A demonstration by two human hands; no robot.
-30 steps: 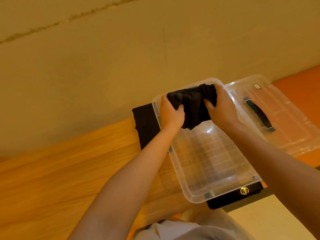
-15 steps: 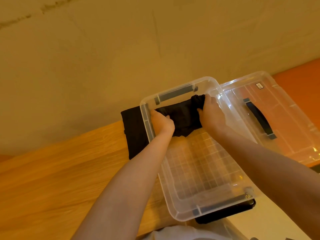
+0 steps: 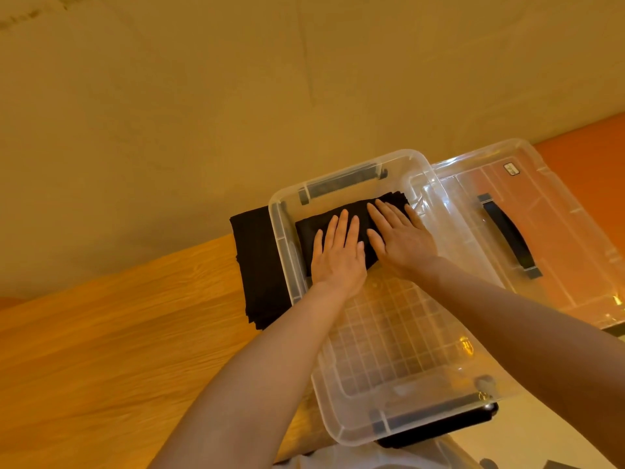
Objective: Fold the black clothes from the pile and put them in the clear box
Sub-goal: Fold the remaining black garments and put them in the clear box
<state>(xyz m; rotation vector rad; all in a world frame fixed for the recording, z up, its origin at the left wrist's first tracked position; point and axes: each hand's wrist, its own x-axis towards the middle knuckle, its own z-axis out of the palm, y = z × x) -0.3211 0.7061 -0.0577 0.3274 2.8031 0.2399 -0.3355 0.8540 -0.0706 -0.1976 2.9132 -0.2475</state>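
Both hands have let go and now press flat, fingers straight and slightly spread: left hand and right hand on one folded black garment at the far end, twelve o'clock, of one clear plastic box. One black cloth pile touches the box's nine-o'clock wall; one clear lid lies at three o'clock. Bare ribbed floor fills the box's near half.

Black folded garment, clear box with grid-patterned floor, black lid handle, wood-grain orange table
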